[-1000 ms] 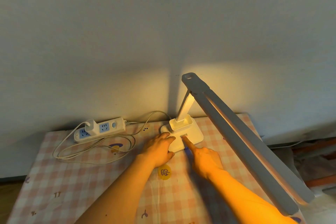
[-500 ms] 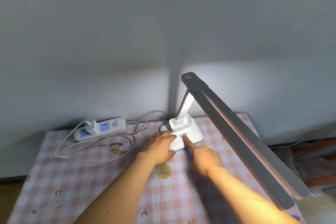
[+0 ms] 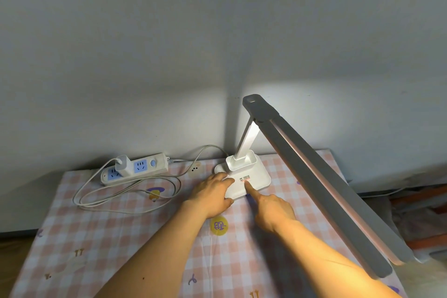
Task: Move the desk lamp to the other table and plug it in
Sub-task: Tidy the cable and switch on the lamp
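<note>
Lamp base on tabletop by wall, just ahead of both hands. Left hand grips its left corner. Right hand holds nothing, one straight finger pressing base top.

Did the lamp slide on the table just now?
No. The lamp stands just as far from the power strip as before, at the same wall edge of the table. Only its light changed, from yellow to white.
</note>
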The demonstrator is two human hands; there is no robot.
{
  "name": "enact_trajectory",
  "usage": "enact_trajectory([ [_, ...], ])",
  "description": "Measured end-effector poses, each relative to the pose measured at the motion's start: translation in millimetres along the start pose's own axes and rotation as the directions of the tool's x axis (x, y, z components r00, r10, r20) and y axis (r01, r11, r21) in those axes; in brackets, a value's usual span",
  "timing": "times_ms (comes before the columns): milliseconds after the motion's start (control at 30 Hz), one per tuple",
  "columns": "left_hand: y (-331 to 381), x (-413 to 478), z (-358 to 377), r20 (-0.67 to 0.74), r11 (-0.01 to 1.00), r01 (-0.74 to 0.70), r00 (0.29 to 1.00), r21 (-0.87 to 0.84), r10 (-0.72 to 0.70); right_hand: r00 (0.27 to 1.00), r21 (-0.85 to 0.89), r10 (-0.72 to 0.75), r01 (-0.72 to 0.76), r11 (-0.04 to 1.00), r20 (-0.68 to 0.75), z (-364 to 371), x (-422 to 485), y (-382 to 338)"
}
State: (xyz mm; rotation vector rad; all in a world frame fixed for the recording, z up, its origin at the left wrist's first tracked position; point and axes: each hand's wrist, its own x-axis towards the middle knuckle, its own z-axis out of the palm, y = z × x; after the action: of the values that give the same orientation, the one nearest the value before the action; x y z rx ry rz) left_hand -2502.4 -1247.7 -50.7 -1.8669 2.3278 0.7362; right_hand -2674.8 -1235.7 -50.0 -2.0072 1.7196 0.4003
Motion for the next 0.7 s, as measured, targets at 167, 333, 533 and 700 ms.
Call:
enact_trajectory([
  [167,1.0,-4.3,-2.9,-0.002,1.000,0.007,1.000,-0.004,-0.007,1.000,0.036,-0.009,0.010,0.999,-0.012,-0.2,0.2,-0.2],
  [333,1.5,-8.1,-5.6,-0.036,1.000,-0.011,0.999,0.001,0.011,0.996,0.054,-0.008,0.013,0.998,-0.086,2.3,-2.9,3.5],
  [533,2.3,-8.9,-5.4,-0.029,1.000,-0.013,0.999,-0.001,0.013,0.995,0.040,-0.003,0.007,0.999,-0.099,4.8,-0.9,3.8],
  [700,0.3,-10.8,-6.2,-0.036,1.000,-0.009,0.999,0.001,0.009,0.991,0.071,0.001,0.008,0.997,-0.131,4.4,-1.4,1.9],
])
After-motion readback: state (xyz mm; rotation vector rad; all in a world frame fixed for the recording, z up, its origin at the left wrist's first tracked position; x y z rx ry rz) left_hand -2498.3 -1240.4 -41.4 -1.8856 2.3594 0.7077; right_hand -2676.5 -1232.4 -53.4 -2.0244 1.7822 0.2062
